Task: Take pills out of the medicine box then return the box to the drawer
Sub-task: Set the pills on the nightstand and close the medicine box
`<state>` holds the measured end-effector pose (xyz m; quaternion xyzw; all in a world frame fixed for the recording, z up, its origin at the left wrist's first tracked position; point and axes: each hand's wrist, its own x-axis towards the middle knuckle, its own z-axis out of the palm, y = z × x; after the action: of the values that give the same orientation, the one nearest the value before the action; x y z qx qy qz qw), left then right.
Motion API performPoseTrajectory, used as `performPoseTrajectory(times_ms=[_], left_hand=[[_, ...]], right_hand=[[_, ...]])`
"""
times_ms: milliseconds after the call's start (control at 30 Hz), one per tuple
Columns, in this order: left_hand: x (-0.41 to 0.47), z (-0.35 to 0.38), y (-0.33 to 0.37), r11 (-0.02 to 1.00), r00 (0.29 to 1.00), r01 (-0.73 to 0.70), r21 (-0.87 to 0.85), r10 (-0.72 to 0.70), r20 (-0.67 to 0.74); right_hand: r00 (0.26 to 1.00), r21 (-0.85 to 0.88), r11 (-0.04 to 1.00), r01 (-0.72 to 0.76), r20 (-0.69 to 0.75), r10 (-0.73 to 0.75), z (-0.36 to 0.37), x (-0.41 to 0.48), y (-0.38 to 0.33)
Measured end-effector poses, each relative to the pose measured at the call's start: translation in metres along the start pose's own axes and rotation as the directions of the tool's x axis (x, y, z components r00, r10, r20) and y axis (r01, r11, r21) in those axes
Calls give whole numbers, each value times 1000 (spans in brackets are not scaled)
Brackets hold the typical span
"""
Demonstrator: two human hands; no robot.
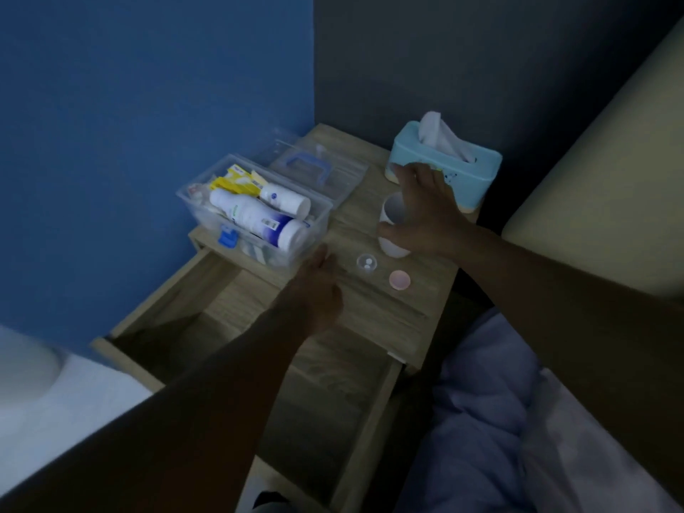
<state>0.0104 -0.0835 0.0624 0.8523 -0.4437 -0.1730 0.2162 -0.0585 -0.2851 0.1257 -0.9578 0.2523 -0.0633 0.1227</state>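
Observation:
A clear plastic medicine box point(255, 216) stands open on the wooden nightstand point(370, 301), holding white bottles and yellow packets. Its clear lid point(318, 168), with a blue handle, lies flat behind it. A small clear cup point(366, 262) with two white pills sits on the nightstand, a pink cap point(399, 280) beside it. My left hand point(314, 290) rests near the box's front right corner, fingers loosely together, holding nothing. My right hand point(422, 209) is spread over a white cup point(393, 225), thumb at its side. The drawer point(207, 327) below is pulled out.
A light blue tissue box point(444, 168) stands at the nightstand's back right, just behind my right hand. A blue wall is on the left, a dark wall behind. A bed with pale bedding point(518, 401) lies to the right, a cream headboard above it.

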Motion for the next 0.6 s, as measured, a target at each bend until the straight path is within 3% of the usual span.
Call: performPoseTrajectory(times_ms=[167, 300, 467, 600], left_hand=[[-19, -37, -1, 994, 941, -109, 27, 112, -320], [-13, -73, -21, 998, 923, 24, 54, -2, -384], [-7, -88, -69, 962, 948, 204, 179, -149, -283], [-12, -73, -102, 960, 964, 193, 203, -147, -223]], right_hand=[[987, 232, 968, 97, -144, -65, 4, -14, -28], [966, 363, 924, 122, -259, -25, 17, -13, -60], [957, 565, 798, -209, -50, 285, 44, 10, -90], [855, 669, 576, -469, 181, 485, 66, 45, -99]])
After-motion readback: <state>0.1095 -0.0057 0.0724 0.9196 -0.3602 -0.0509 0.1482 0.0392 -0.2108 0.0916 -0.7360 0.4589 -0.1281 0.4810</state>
